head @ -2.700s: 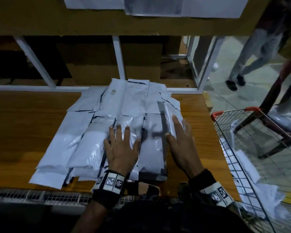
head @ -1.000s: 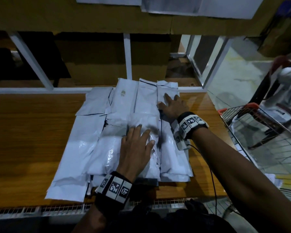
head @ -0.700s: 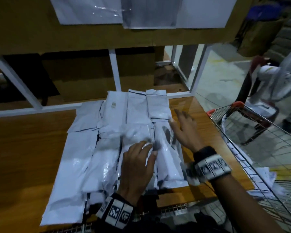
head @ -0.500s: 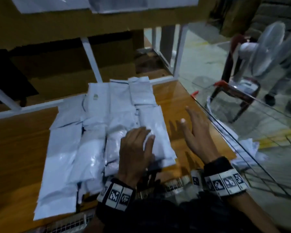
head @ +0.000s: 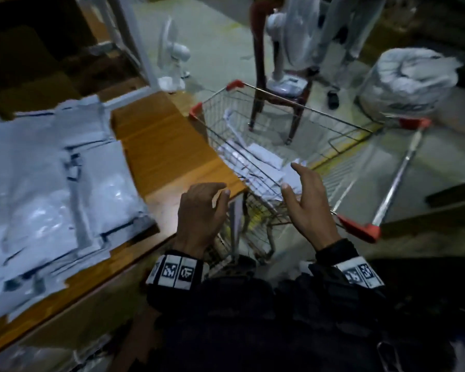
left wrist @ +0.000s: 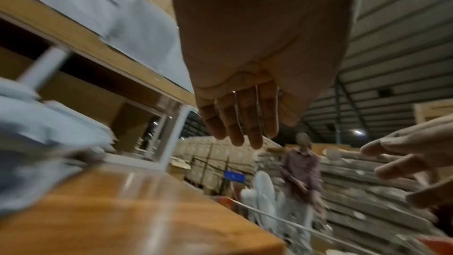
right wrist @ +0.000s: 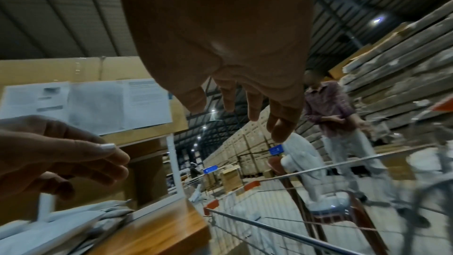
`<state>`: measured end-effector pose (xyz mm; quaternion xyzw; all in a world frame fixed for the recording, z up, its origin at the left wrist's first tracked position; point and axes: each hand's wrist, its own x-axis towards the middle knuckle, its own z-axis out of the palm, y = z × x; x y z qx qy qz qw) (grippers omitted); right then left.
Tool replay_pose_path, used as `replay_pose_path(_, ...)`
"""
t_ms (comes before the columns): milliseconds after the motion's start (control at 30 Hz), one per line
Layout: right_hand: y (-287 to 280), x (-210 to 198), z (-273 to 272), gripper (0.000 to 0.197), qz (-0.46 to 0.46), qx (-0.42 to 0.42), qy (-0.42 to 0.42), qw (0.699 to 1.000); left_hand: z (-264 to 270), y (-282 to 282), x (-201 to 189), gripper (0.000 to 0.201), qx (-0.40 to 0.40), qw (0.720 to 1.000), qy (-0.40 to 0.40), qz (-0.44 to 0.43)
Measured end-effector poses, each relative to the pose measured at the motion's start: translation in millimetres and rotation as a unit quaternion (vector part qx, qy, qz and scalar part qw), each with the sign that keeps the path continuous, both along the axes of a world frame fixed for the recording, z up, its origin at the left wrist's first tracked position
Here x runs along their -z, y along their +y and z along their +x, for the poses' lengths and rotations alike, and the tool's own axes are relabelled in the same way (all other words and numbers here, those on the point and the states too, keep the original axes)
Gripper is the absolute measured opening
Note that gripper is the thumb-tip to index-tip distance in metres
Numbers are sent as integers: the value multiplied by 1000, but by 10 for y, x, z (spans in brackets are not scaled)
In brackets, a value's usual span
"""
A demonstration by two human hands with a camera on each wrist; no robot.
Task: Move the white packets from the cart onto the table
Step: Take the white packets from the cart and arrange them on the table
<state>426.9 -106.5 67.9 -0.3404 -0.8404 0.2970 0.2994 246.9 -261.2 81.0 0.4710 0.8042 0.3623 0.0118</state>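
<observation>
The wooden table (head: 159,146) at left carries overlapping white packets (head: 51,183), glossy, dark-edged and blurred. To its right the wire cart (head: 287,124) with red corners holds more crumpled packets (head: 255,167), partly hidden behind mesh. The left hand (head: 199,218) and right hand (head: 309,205) hover empty, fingers loosely apart. Label print is unreadable.

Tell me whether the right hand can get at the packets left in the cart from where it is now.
Probably yes. The right hand hovers open over the cart, whose top is open, and the white packets lie loose in the basket just beyond its fingertips. Nothing covers them; only the wire rim must be cleared.
</observation>
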Motion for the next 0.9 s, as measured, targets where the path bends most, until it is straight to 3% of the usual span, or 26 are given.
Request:
replay_pose_path(133,328,127,264,54,-23,41,-24,999,90,462,9,29,60,998,5,-25)
replay_pose_path(267,676,200,244,55,-71,67,-41,994,-157,976,136,27,94,994,24,-45)
replay_pose_path(633,1928,349,-627,61,-124,86,-182,972,-1070,2445,75,28,142,985,28,-95)
replay_pose_path(900,2360,752,-1053,58,-224,100,-228,942,-1620,3167,558,42,186,962,21,-197)
